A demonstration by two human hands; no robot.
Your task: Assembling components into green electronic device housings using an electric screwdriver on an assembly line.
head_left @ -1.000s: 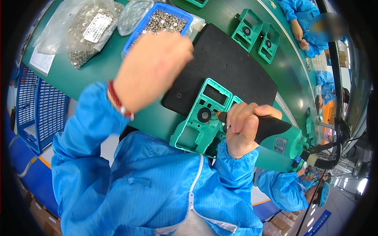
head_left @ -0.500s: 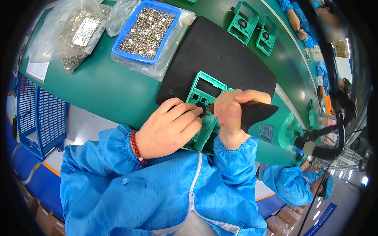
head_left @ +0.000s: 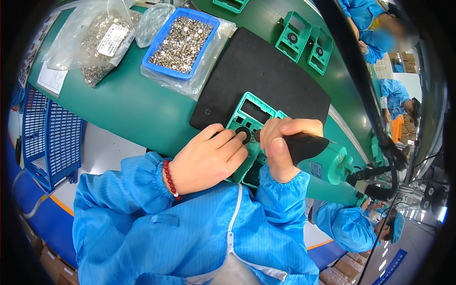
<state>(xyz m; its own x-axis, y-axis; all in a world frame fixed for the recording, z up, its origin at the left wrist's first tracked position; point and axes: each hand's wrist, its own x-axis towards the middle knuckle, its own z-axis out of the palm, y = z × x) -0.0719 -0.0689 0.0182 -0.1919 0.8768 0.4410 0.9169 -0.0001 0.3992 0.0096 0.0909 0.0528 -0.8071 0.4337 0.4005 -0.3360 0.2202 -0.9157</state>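
Observation:
My right hand point(head_left: 283, 142) is wrapped around the black grip of a green electric screwdriver point(head_left: 327, 160), which lies nearly level and points left. Its tip reaches a green plastic housing point(head_left: 247, 100) that has rectangular openings. A round black speaker point(head_left: 244, 133) sits in the housing. My left hand point(head_left: 209, 154), with a red bead bracelet at the wrist, has its closed fingertips on the speaker's edge. Whatever lies under those fingers, and the exact spot where the screwdriver tip meets the housing, is hidden. Below my hands, another part of the green plastic shows.
A black mat point(head_left: 270, 71) lies under the work. Behind it on the left are a blue tray point(head_left: 148, 66) of small metal screws and a clear bag point(head_left: 95, 64) of them. More green housings point(head_left: 293, 37) stand farther back. A black cable point(head_left: 365, 85) hangs at right.
My hands stay at the same place on the housing, and the screwdriver has shifted only slightly. The whole view has tilted a little, and the hanging cable has swung left across the picture.

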